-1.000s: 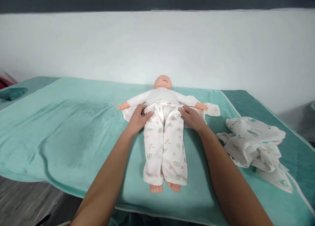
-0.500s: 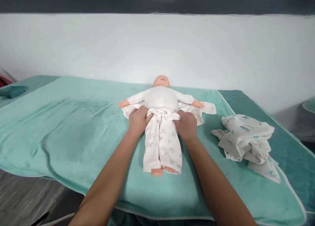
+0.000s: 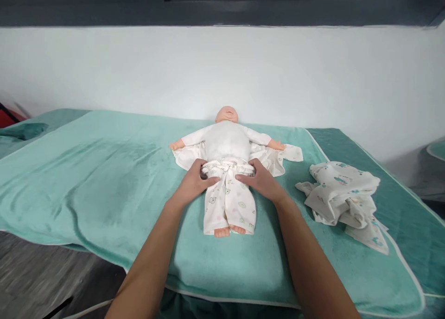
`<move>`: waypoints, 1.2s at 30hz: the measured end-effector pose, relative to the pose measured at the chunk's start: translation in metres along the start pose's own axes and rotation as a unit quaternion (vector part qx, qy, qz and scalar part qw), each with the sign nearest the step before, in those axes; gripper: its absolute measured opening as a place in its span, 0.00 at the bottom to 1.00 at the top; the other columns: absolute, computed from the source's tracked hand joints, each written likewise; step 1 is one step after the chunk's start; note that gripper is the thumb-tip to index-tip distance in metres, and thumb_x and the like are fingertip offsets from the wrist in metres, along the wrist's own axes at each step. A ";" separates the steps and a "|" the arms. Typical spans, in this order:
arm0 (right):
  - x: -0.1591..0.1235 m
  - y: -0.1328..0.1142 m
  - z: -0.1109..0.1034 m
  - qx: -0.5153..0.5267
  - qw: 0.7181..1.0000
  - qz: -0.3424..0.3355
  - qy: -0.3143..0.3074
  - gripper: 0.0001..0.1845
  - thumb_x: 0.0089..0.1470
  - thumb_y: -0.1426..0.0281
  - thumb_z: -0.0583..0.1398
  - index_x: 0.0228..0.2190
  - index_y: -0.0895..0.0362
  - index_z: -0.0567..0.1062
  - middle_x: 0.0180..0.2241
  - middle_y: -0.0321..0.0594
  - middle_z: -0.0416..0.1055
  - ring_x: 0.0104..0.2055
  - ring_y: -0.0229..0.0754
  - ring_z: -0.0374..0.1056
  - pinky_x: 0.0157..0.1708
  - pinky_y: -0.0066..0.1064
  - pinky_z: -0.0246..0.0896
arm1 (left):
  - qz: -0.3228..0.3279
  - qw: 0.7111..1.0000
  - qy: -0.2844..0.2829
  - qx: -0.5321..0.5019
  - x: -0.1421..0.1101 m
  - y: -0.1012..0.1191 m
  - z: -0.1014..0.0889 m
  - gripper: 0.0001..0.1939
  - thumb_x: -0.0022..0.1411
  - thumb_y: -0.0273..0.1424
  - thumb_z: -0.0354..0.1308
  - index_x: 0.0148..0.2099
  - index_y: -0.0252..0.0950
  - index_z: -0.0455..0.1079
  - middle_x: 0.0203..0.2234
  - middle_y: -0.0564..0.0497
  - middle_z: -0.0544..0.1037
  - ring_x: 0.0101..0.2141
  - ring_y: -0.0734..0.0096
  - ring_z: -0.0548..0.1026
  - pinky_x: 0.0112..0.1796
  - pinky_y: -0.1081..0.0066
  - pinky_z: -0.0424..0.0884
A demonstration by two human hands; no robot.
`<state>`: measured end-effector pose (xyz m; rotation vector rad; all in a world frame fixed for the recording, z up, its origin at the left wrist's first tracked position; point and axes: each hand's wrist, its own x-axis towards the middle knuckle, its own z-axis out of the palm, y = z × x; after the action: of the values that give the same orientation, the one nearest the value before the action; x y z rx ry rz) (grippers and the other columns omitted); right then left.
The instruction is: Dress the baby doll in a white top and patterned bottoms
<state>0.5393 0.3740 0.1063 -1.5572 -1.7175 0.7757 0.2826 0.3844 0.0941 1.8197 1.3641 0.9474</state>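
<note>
A baby doll (image 3: pixel 226 138) lies on its back on a teal towel (image 3: pixel 104 180), head toward the wall, arms spread. It wears a white top and white patterned trousers (image 3: pixel 229 207), with bare feet showing at the cuffs. My left hand (image 3: pixel 193 185) grips the trousers' waistband on the doll's left-hand side as I see it, thumb hooked over the bunched cloth. On the other side my right hand (image 3: pixel 261 180) is closed on the same waistband. An open patterned garment (image 3: pixel 278 157) is spread under the doll's back.
A crumpled white patterned cloth (image 3: pixel 342 194) lies on the towel to the right of the doll. A white wall stands right behind the doll's head. The towel's near edge hangs over the front of the padded surface, with grey floor at lower left.
The trousers' waistband has slid up the doll's legs to its waist, and the legs have shortened toward the body. Both hands stayed on the waistband and came closer together.
</note>
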 end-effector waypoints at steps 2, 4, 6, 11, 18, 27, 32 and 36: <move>-0.005 -0.004 0.001 -0.030 1.000 -0.005 -0.002 0.23 0.45 0.50 0.67 0.32 0.53 0.67 0.29 0.31 0.67 0.32 0.40 0.60 0.32 0.29 0.52 | 0.020 0.999 0.017 0.033 -0.005 -0.002 0.002 0.23 0.56 0.49 0.64 0.44 0.39 0.65 0.36 0.53 0.73 0.36 0.68 0.70 0.37 0.69 0.64; -0.010 -0.009 0.008 -0.063 0.998 -0.008 0.023 0.18 0.48 0.55 0.65 0.26 0.54 0.66 0.24 0.31 0.64 0.30 0.40 0.59 0.30 0.30 0.49 | 0.057 0.992 0.049 0.098 -0.007 -0.004 0.006 0.16 0.59 0.46 0.60 0.35 0.38 0.65 0.31 0.53 0.72 0.33 0.68 0.69 0.35 0.69 0.61; -0.016 -0.012 0.016 -0.092 0.993 -0.012 0.073 0.11 0.49 0.62 0.61 0.23 0.54 0.65 0.21 0.32 0.63 0.28 0.40 0.59 0.29 0.31 0.46 | 0.081 0.978 0.086 0.173 -0.010 -0.008 0.010 0.15 0.62 0.42 0.57 0.29 0.38 0.62 0.26 0.52 0.70 0.31 0.67 0.68 0.34 0.68 0.58; -0.026 -0.012 0.027 -0.107 0.961 -0.022 0.256 0.03 0.45 0.71 0.54 0.22 0.54 0.62 0.19 0.31 0.57 0.26 0.38 0.52 0.29 0.31 0.44 | 0.046 0.960 0.165 0.223 -0.019 -0.012 0.016 0.09 0.60 0.36 0.56 0.30 0.39 0.63 0.23 0.51 0.71 0.29 0.64 0.69 0.32 0.67 0.56; -0.041 -0.008 0.020 0.057 0.991 -0.016 0.122 0.09 0.48 0.66 0.58 0.34 0.54 0.68 0.31 0.33 0.69 0.33 0.40 0.61 0.35 0.30 0.56 | 0.011 0.997 0.071 -0.014 -0.033 -0.002 0.010 0.13 0.58 0.40 0.59 0.43 0.39 0.67 0.35 0.53 0.76 0.35 0.67 0.72 0.37 0.70 0.66; -0.082 -0.014 0.017 0.078 0.997 -0.023 0.015 0.19 0.50 0.54 0.64 0.27 0.54 0.66 0.26 0.31 0.61 0.31 0.39 0.58 0.32 0.30 0.56 | 0.010 0.998 0.016 -0.066 -0.072 0.003 0.005 0.20 0.60 0.44 0.61 0.48 0.37 0.67 0.40 0.51 0.75 0.40 0.66 0.72 0.44 0.68 0.68; -0.083 -0.009 0.024 0.051 0.991 -0.069 0.107 0.15 0.49 0.58 0.64 0.25 0.54 0.67 0.31 0.36 0.66 0.37 0.43 0.64 0.39 0.34 0.60 | 0.031 0.997 0.012 -0.062 -0.072 -0.003 0.007 0.28 0.55 0.42 0.66 0.55 0.38 0.65 0.50 0.46 0.74 0.49 0.61 0.71 0.51 0.63 0.67; -0.083 -0.004 0.029 0.061 0.993 -0.044 0.095 0.14 0.50 0.57 0.65 0.28 0.54 0.70 0.30 0.37 0.67 0.36 0.45 0.65 0.40 0.37 0.62 | 0.066 0.996 0.014 -0.059 -0.077 -0.006 0.007 0.33 0.51 0.41 0.70 0.56 0.38 0.65 0.54 0.43 0.71 0.54 0.56 0.70 0.56 0.60 0.64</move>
<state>0.5182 0.2918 0.0847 -1.4151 -1.5599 0.6532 0.2711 0.3110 0.0734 1.8307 1.1907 1.1012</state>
